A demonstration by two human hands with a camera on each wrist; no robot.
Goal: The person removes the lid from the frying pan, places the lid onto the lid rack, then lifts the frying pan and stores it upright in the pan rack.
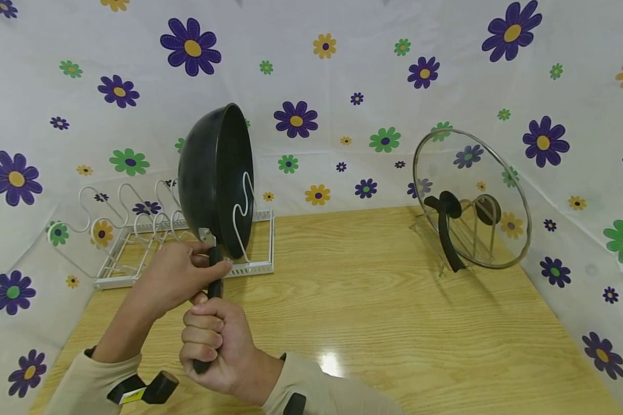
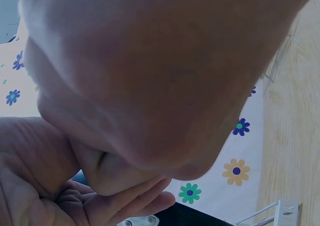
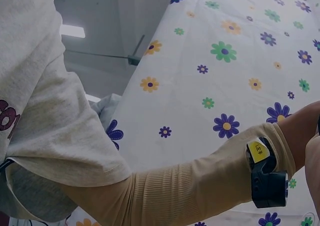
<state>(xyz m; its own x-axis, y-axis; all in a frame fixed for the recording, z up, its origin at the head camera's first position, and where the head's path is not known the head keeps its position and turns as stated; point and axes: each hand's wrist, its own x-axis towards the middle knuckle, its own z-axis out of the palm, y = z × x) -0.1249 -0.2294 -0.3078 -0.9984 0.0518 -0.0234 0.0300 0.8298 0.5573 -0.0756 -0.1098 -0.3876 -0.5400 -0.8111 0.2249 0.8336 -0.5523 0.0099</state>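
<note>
A black wok (image 1: pixel 199 167) stands on its side, tilted slightly, at the right end of a white wire rack (image 1: pixel 246 268). Its open face is turned to the right, and a looped wire of the rack shows in front of it. My left hand (image 1: pixel 179 274) holds the upper part of the black handle (image 1: pixel 216 282), thumb across it, just below the metal bracket. Lower down, my right hand (image 1: pixel 220 346) grips the handle's end in a fist. The left wrist view is mostly filled by a blurred hand, with the wok's dark edge (image 2: pixel 192 218) at the bottom.
At the right back of the wooden table (image 1: pixel 368 311), a glass lid (image 1: pixel 519 230) with a black knob leans on a small wire stand (image 1: pixel 441 266). White flowered cloth (image 1: pixel 337 86) rises behind and at both sides. Wire loops (image 1: pixel 124 202) fill the rack's left part.
</note>
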